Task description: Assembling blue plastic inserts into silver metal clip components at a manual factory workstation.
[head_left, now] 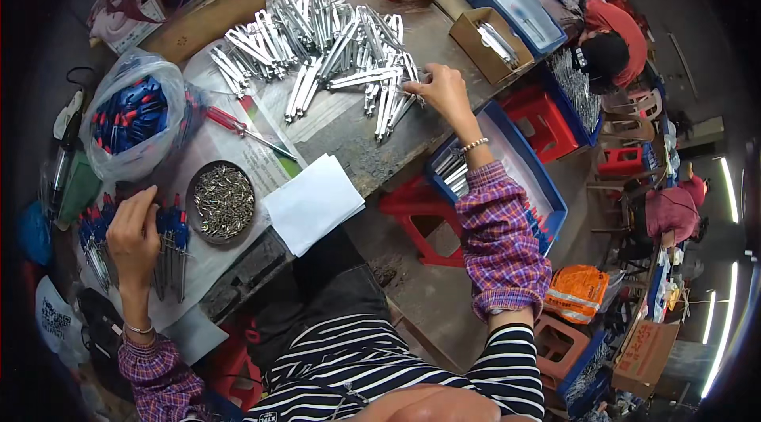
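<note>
My right hand (441, 90) reaches out to the right end of a big heap of silver metal tools (325, 45) on the worn workbench (361, 145), fingers pinching one silver tool at the heap's edge. My left hand (133, 237) rests on a row of blue-and-red-handled tools (170, 244) at the bench's left end, fingers curled over them. A round dish of small metal screws (223, 200) sits between the hands, just right of my left hand.
A clear bag of blue-and-red handles (127, 117), a red-handled screwdriver (238, 129) and white paper sheets (313, 202) lie on the bench. Blue trays (547, 200), red stools (416, 216) and cardboard boxes (491, 45) crowd the right side. Another person in red (610, 42) works beyond.
</note>
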`<state>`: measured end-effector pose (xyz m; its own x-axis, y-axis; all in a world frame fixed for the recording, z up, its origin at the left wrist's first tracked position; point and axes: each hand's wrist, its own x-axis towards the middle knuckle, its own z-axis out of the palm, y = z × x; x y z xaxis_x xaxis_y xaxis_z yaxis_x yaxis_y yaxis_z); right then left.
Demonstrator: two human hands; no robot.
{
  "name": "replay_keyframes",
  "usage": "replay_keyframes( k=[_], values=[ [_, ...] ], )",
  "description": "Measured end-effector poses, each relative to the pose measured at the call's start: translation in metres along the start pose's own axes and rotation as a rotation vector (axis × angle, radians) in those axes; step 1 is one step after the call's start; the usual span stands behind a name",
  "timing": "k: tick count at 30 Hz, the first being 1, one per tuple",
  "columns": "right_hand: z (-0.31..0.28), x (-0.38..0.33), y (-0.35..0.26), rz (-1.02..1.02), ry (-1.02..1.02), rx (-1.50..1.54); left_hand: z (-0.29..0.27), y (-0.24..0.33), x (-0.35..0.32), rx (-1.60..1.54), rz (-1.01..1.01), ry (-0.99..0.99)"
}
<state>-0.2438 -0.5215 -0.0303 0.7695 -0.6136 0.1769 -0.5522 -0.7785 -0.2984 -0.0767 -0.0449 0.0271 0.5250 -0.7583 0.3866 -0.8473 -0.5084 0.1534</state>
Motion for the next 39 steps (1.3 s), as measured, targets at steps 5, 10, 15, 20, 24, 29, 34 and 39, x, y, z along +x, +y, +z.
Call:
replay_keyframes(
  k=[5, 10, 15, 20, 24, 29, 34, 39],
  values=[
    [0.007, 0.009, 0.008, 0.058, -0.033, 0.127, 0.0, 0.006, -0.002, -0.026, -0.002, 0.003],
    [-0.006, 0.004, 0.018, 0.255, -0.216, 0.318, 0.004, 0.003, -0.004, -0.032, -0.016, 0.003],
    [-0.007, -0.004, 0.03, 0.307, -0.308, 0.52, 0.004, 0.005, -0.004, -0.051, -0.016, -0.037],
    [-0.014, -0.019, 0.04, 0.33, -0.327, 0.84, 0.002, 0.006, -0.006, -0.065, -0.015, -0.037],
    [-0.026, -0.039, 0.038, 0.415, -0.227, 1.11, 0.001, 0.014, -0.005, -0.115, 0.001, -0.03],
    [-0.035, -0.099, 0.004, 0.432, -0.351, 1.4, -0.001, 0.039, 0.003, -0.386, -0.087, -0.097],
    [-0.017, -0.182, -0.056, 0.495, -0.669, 1.637, 0.015, 0.073, 0.012, -0.976, -0.28, -0.385],
    [0.009, -0.231, -0.091, 0.54, -0.847, 1.752, 0.042, 0.124, 0.017, -1.219, -0.25, -0.661]
  ],
)
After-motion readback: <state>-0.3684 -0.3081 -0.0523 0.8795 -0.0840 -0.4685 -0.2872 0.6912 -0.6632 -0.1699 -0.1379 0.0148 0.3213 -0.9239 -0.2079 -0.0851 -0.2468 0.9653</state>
